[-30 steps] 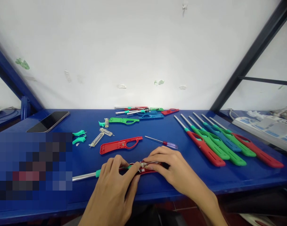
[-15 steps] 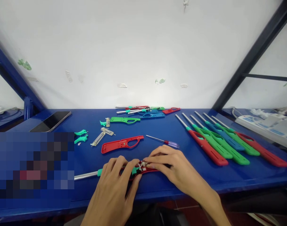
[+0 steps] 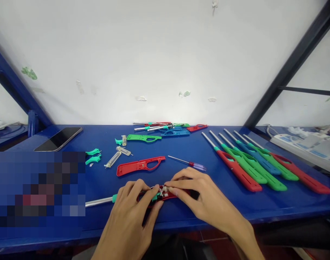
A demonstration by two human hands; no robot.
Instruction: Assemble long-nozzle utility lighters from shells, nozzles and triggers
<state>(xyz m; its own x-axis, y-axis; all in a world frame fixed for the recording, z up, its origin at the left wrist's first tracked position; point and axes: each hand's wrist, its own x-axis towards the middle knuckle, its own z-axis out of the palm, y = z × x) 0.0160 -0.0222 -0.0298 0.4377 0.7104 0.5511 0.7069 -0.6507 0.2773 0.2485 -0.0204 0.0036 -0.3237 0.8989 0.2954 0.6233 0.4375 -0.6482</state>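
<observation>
An opened red gas lighter point(image 3: 170, 195) lies at the front of the table, its metal tube point(image 3: 99, 202) pointing left. Thin white wires and a green trigger show inside its handle shell. My left hand point(image 3: 131, 213) is closed around the trigger end, thumb and fingers pressing on both sides. With thumb and fingertips, my right hand point(image 3: 208, 196) pinches at the small parts beside the wires; those parts are mostly covered. Just behind my hands lie a loose red handle half point(image 3: 136, 167) and a screwdriver point(image 3: 196, 165) with a clear purple handle.
Several assembled lighters point(image 3: 239, 171) lie in a row at right. Clear fuel tanks point(image 3: 113, 159), green triggers point(image 3: 93, 159) and a green handle half point(image 3: 143, 138) are at left centre. More lighter parts point(image 3: 159, 127) lie along the wall. A phone point(image 3: 59, 139) and power strip point(image 3: 308, 146) flank them.
My right hand's fingers have shifted slightly at the parts inside the lighter. My left hand keeps nearly the same hold. The lighter stays in place.
</observation>
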